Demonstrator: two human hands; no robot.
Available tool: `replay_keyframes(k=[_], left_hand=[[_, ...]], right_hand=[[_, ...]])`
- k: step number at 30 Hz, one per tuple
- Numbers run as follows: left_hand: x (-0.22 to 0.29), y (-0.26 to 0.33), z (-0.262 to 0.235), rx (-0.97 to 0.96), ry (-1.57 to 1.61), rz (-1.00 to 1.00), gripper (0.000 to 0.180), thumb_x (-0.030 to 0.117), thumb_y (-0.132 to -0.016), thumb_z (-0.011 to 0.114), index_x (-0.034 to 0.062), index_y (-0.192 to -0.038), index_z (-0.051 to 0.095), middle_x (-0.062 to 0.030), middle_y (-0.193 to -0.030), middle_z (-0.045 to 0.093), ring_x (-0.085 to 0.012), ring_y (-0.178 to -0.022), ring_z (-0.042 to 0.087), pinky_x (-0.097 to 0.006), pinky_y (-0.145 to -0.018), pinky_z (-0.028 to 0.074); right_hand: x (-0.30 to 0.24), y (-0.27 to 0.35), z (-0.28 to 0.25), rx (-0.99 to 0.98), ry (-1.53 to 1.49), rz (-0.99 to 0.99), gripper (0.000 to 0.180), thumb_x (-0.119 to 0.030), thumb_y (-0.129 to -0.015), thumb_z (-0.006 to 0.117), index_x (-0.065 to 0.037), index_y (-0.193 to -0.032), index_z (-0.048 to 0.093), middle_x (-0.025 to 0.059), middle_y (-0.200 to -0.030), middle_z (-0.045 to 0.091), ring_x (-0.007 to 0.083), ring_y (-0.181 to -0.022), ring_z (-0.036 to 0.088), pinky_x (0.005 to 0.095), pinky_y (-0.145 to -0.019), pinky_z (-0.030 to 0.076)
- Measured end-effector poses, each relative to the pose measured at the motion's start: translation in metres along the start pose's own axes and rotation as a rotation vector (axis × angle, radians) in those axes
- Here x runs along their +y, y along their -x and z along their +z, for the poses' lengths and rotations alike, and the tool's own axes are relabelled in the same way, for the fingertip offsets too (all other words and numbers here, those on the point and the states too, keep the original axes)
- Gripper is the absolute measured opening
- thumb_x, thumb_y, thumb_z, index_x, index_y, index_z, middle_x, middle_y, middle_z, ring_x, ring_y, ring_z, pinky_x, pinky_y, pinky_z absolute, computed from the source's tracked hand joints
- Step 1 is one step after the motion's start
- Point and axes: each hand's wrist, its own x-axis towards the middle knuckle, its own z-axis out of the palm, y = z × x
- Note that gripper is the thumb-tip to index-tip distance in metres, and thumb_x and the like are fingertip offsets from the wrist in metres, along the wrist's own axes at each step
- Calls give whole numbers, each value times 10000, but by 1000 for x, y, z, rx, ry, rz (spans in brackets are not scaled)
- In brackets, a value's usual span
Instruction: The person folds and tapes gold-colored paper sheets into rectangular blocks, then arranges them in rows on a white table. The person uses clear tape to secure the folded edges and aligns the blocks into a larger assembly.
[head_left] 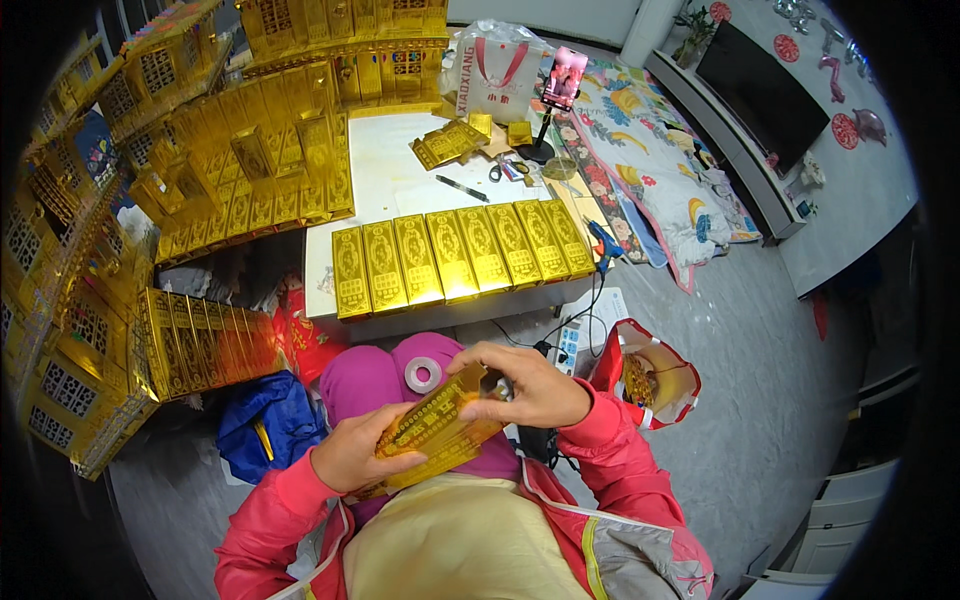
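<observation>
Hands meet over the lap, both in red sleeves. The left hand [352,452] grips the near end of a gold foil paper box [436,432], fingers curled beneath and thumb on top. The right hand [528,385] arches over the far end, fingertips pinching its edge. A tape roll [423,374] rests on the knee just beyond; finished gold boxes [455,253] line the low table [400,170] ahead.

A long gold foil box [440,430], printed with dark patterning, is lying tilted across the lap, its far end raised and apparently partly open.
</observation>
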Motion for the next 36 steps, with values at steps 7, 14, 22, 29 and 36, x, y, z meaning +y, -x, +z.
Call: replay_keyframes(k=[7,14,22,29,36], left_hand=[[-6,8,18,197,-284,-13,397,381,-844,734,35,-912,551,-151,-631,599,-359,-575,628,-413,-501,477],[-25,10,25,365,-505,119,422,450,-821,719,68,-775,546,-110,-507,514,-304,-453,558,-393,-440,424],[-7,13,-7,366,-538,-85,369,432,-773,744,87,-814,618,-93,-663,605,-298,-665,617,-410,-619,477],[39,2,-30,247,-941,200,579,296,-785,733,60,-1285,560,-119,-1300,575,-304,-1140,590,-390,-997,451],[25,5,-43,344,-780,296,294,147,-817,702,36,-1082,639,-78,-924,694,-236,-830,684,-340,-707,547]], right_hand=[[-1,4,15,152,-122,128,198,-218,-910,687,-32,-965,649,71,-668,566,119,-589,492,275,-570,419],[-2,5,32,316,-65,82,183,-217,-929,660,-39,-968,665,87,-657,578,119,-556,522,282,-540,423],[7,8,16,437,-25,147,177,-193,-924,663,-19,-939,632,109,-667,579,92,-577,518,284,-545,431],[19,-12,22,461,-586,210,288,-102,-952,614,-29,-1210,508,-52,-749,505,-5,-621,425,173,-543,330],[0,-6,-4,137,-590,500,272,-235,-1017,502,-36,-1192,566,34,-886,598,123,-775,606,215,-680,471]])
